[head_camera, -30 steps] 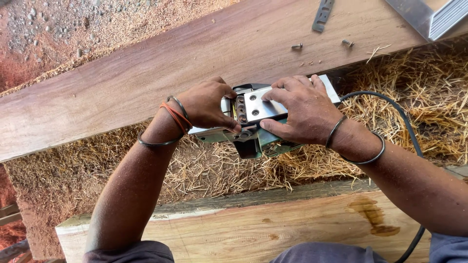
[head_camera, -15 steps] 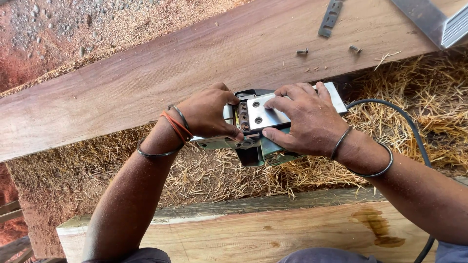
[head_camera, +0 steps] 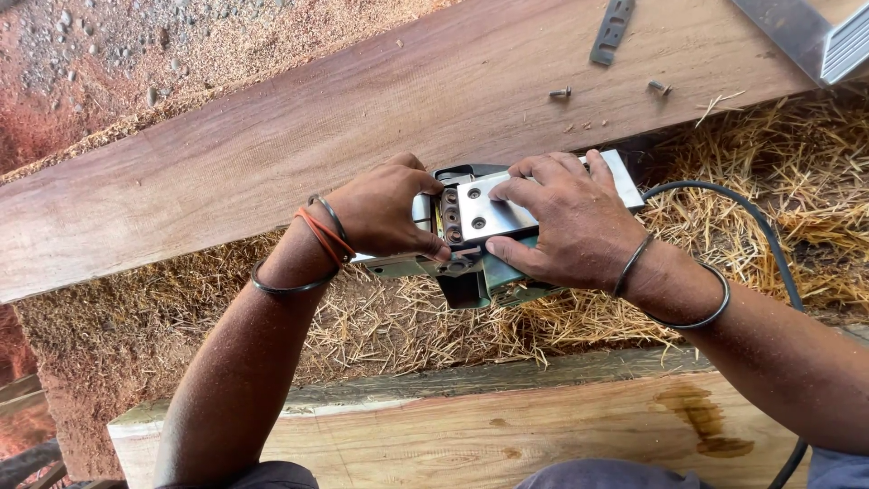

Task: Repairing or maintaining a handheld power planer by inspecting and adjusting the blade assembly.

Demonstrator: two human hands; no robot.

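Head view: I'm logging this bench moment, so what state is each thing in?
Planer: upside down, metal sole up, held by both hands.
Left hand: gripping the planer's left end.
Right hand: fingers spread flat on the sole.
Cord: attached, trailing over the shavings.
Plank: lying flat, bare.
Screws: two, loose on the plank.
Metal strip: lying loose on the plank.
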